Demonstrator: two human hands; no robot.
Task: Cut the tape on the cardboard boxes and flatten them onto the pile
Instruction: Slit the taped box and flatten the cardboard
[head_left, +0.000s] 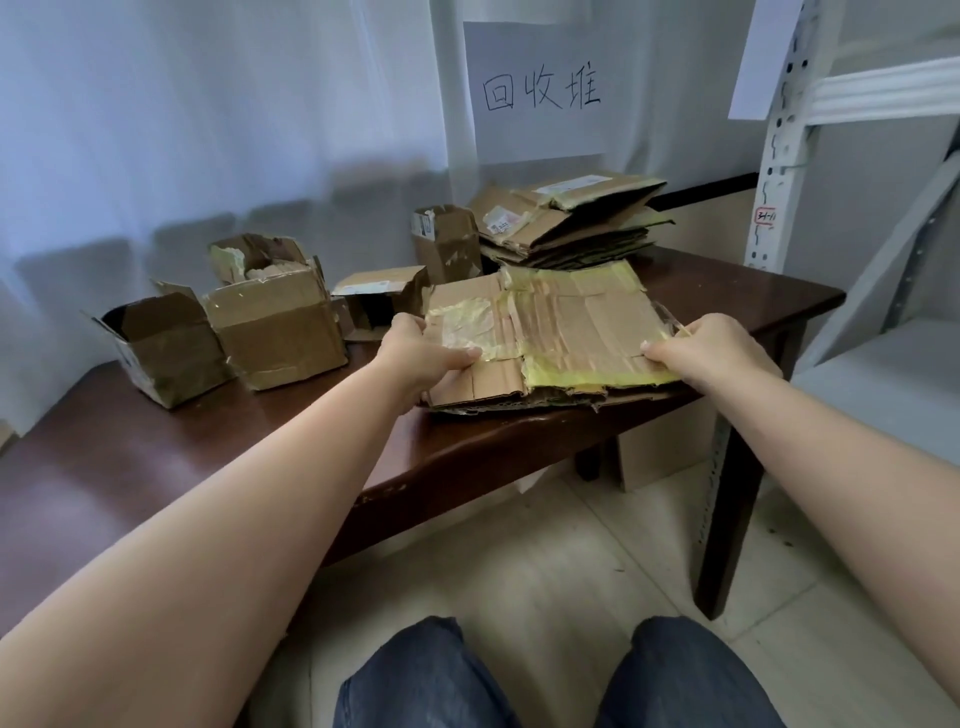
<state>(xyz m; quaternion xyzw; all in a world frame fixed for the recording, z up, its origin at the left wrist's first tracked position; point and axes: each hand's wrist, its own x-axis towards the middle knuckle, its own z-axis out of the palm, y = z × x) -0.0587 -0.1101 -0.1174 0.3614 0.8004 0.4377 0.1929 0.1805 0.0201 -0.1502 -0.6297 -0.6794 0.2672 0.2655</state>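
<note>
Near the worktop's (467, 457) front right edge lies a flattened box (566, 332), gripped at both ends, probably so it can be carried level to the pile (566, 218) at the back right corner. Left hand (421, 353) and right hand (717, 353) each pinch it, thumb on top, fingers curled underneath. Unflattened boxes (275, 322) wait towards the back left.

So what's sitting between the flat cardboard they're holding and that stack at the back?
Nothing: in the head view the held cardboard reaches almost to the pile, leaving only a thin strip of table.
</note>
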